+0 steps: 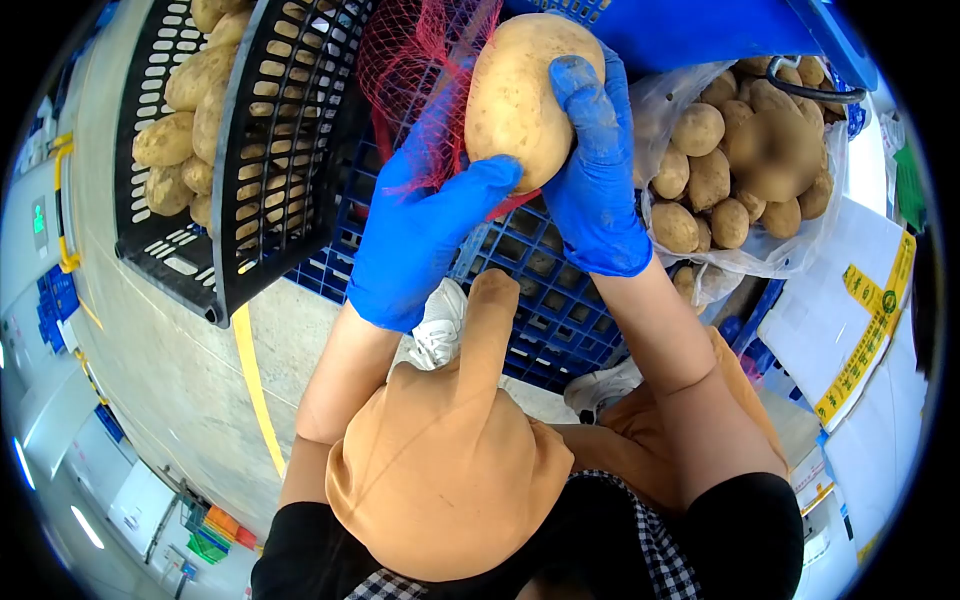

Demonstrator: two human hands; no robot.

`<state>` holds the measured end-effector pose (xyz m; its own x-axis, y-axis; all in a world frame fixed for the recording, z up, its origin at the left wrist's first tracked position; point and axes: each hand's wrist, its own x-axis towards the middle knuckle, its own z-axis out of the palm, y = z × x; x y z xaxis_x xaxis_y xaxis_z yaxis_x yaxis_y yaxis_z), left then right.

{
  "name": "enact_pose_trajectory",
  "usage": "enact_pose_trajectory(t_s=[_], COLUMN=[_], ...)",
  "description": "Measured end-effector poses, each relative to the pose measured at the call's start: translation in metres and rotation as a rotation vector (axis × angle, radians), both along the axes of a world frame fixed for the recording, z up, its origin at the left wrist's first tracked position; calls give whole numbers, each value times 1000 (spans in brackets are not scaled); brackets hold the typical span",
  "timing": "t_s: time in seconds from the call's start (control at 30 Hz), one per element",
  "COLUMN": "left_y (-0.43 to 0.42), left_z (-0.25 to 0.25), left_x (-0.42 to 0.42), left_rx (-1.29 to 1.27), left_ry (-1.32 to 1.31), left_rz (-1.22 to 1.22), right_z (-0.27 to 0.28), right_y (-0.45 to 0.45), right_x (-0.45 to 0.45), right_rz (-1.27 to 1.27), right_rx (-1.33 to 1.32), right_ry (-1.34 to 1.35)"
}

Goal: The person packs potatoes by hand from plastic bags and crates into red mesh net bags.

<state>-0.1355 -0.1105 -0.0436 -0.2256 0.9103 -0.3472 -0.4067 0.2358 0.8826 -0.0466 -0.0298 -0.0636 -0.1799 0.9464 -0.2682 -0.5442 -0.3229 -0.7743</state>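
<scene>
Large potato: pale and oval, the large potato [525,95] is raised between the two hands, above the left thumb and just left of the right thumb.
Left hand: in a blue glove, the left hand [410,235] is curled round the potato's lower left, thumb pressed on its bottom edge; its other fingers are partly hidden.
Right hand: also in blue, the right hand [600,165] grips the potato's right side, thumb laid on the skin.
Red net: crumpled red net [420,55] lies over the left hand's fingers and beyond them, touching the potato.
Black crate: left of the left hand, a slatted black crate [235,140] holds more potatoes [163,140].
Clear bag: right of the right hand, a clear plastic bag [755,264] is full of smaller potatoes [708,178]; one patch there is blurred.
Blue grid: a blue lattice [560,315] lies below both hands; a white shoe [438,325] shows just below the left hand.
</scene>
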Motion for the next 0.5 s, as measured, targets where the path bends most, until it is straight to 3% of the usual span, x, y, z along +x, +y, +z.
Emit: enact_pose_trajectory(t_s=[0.17, 0.5], left_y=[-4, -5], left_z=[-10, -8], left_x=[-2, 5], left_rx=[56, 127], left_ry=[76, 110], left_rz=[-20, 52], right_z=[-9, -1], right_y=[-6, -12], right_x=[8, 3], right_rz=[87, 39], right_rx=[191, 145], right_ry=[-23, 67])
